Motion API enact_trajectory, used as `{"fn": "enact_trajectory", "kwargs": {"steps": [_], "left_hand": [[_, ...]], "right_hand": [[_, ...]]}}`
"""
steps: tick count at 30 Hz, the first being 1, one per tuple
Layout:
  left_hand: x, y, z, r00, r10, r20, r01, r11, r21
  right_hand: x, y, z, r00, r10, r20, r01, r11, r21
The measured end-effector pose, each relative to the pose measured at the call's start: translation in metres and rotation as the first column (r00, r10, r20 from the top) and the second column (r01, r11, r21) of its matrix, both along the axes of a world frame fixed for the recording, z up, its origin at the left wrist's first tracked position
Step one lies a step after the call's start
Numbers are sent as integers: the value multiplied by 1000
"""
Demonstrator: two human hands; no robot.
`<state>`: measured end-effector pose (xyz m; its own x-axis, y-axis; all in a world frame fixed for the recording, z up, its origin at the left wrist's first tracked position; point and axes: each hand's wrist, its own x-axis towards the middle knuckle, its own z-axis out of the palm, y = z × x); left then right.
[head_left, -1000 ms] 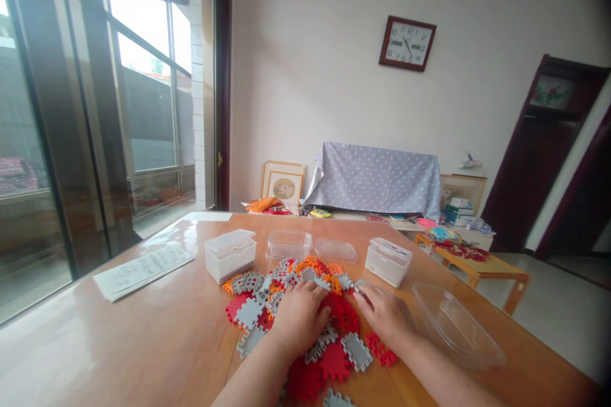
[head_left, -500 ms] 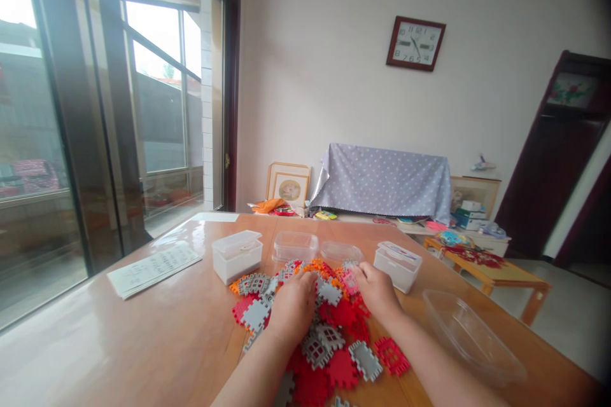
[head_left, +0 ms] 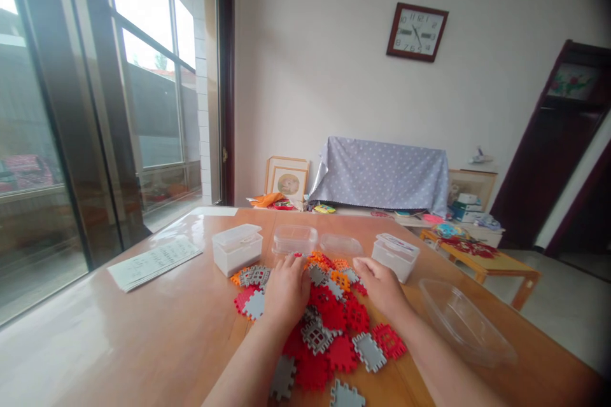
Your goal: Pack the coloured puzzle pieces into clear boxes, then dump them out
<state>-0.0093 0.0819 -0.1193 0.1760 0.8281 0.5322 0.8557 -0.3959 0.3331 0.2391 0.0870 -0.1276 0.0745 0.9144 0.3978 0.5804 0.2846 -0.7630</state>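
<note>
A heap of flat interlocking plastic tiles (head_left: 334,331), red, grey and orange, lies on the wooden table (head_left: 143,343). My left hand (head_left: 286,289) rests palm down on the left side of the heap, fingers stretched forward over the tiles. My right hand (head_left: 382,285) lies flat on the heap's right side, fingers pointing left toward the far tiles. Neither hand shows a tile lifted from the table.
Beyond the heap stand a lidded white box (head_left: 237,248), an open clear tub (head_left: 294,240), its lid (head_left: 340,245) and another white box (head_left: 395,255). A clear oblong tray (head_left: 465,324) sits at the right. A printed sheet (head_left: 153,261) lies at the left.
Both hands have slid forward across the heap toward the far tiles. The tiles have spread nearer to me, and the camera has tipped slightly.
</note>
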Motion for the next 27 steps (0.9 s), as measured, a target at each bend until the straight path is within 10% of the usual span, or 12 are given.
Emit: {"fn": "enact_trajectory", "kwargs": {"steps": [11,27], "left_hand": [[18,-22,-6,923,-375,-87,368,926,-87],[14,-12,-4,948,-305,-90,296,950,-95]], "right_hand": [[19,-96,-30,854,253,454,-150,956,-252],[34,-40,-53,922,-73,380,36,994,104]]}}
